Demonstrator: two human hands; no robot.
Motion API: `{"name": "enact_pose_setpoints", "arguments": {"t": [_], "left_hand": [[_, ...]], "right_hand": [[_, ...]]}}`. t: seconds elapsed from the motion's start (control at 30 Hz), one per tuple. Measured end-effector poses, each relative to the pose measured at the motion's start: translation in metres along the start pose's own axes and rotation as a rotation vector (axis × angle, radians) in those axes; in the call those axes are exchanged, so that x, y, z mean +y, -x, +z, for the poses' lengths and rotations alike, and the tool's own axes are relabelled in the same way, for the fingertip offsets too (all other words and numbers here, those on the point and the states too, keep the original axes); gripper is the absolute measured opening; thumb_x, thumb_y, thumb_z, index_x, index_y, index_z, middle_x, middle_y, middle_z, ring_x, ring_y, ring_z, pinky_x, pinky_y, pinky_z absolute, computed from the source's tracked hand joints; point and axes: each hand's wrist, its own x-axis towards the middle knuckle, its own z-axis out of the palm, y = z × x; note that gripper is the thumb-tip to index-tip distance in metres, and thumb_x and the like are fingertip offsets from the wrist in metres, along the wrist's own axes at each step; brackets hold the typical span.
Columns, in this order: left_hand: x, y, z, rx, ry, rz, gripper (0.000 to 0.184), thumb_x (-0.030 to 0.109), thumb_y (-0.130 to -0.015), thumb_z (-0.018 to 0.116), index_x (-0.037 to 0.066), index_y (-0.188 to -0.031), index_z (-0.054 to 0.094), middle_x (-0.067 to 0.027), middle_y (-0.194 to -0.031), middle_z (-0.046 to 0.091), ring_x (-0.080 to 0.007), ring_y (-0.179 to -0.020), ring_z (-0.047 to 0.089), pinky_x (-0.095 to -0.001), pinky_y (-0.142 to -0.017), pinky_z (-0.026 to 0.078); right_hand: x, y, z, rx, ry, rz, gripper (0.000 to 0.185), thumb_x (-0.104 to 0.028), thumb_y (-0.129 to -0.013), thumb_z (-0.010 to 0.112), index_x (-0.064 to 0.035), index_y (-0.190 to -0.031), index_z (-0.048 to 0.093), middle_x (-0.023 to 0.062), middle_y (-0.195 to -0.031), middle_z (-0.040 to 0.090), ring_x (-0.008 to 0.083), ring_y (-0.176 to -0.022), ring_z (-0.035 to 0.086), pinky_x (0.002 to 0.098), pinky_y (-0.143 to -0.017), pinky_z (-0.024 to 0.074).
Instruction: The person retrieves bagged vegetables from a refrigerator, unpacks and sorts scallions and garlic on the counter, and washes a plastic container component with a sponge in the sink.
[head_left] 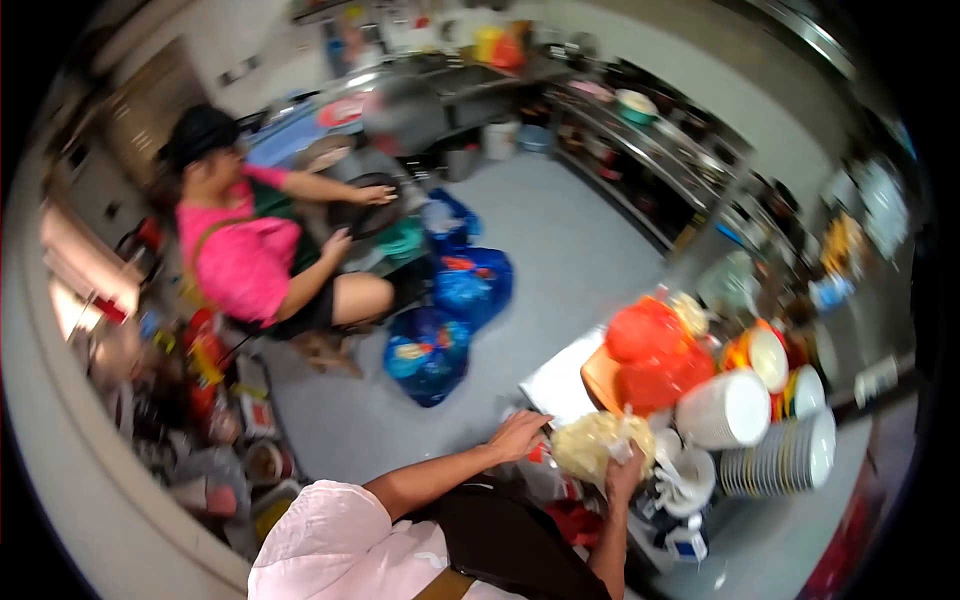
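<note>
My right hand (624, 474) is closed on the gathered part of a clear plastic bag (580, 446) with pale yellow contents, which I cannot make out. Just left of the bag, my left hand (520, 435) has its fingers stretched out near the counter's edge and holds nothing. Behind the bag lie red-orange plastic bags (660, 350) beside an orange board or tray (601, 378). A stack of white bowls (724, 410) and a stack of plates (780, 455) lie to the right, with white spoons or ladles (686, 482) close to my right hand.
Across the floor (580, 220) a co-worker in a pink top (245, 265) sits holding a dark round pan (365, 208). Several blue plastic bags (430, 350) stand on the floor near them. A steel shelf (640, 140) runs along the far right wall. Clutter lines the left side.
</note>
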Motion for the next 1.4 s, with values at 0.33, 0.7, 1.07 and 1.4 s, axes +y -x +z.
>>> {"name": "enact_pose_setpoints", "arguments": {"t": [0.33,0.7,1.07,1.4], "left_hand": [[-0.169,0.362,-0.023,0.22,-0.043,-1.226,0.049,0.025,-0.088,0.063,0.009,-0.134,0.061,-0.0195,-0.128,0.066,-0.0395,-0.12,0.061,-0.0491,-0.104,0.048],[-0.193,0.558,0.023,0.231,0.327,-1.431,0.035,0.022,-0.089,0.062,0.004,-0.118,0.069,-0.0175,-0.117,0.07,-0.0351,-0.108,0.067,-0.0429,-0.094,0.052],[-0.332,0.585,-0.114,1.052,0.484,-1.357,0.037,0.022,-0.09,0.07,0.006,-0.123,0.068,-0.0149,-0.116,0.073,-0.0299,-0.108,0.068,-0.04,-0.094,0.053],[-0.412,0.558,-0.225,1.117,0.513,-1.237,0.046,0.018,-0.092,0.071,0.002,-0.133,0.061,-0.0107,-0.105,0.073,-0.0187,-0.091,0.067,-0.0316,-0.079,0.054]], "right_hand": [[-0.144,0.017,0.007,-0.222,0.005,-0.192,0.07,0.008,-0.085,0.058,-0.0013,-0.151,0.039,0.0231,-0.147,0.039,0.0375,-0.121,0.051,0.0364,-0.083,0.0509],[-0.307,0.142,0.223,-0.865,-0.082,-0.712,0.045,0.001,-0.085,0.068,-0.0029,-0.13,0.062,0.0145,-0.113,0.066,0.0212,-0.076,0.065,0.0315,-0.068,0.0541],[-0.481,0.271,0.342,-1.467,-0.066,-1.052,0.034,-0.015,-0.093,0.065,-0.0085,-0.127,0.064,0.0168,-0.114,0.068,0.0381,-0.095,0.068,0.0446,-0.084,0.0553],[-0.578,0.275,0.497,-1.696,-0.034,-1.285,0.034,-0.017,-0.093,0.067,-0.006,-0.126,0.065,0.0193,-0.116,0.069,0.0384,-0.105,0.067,0.0433,-0.09,0.0532]]}}
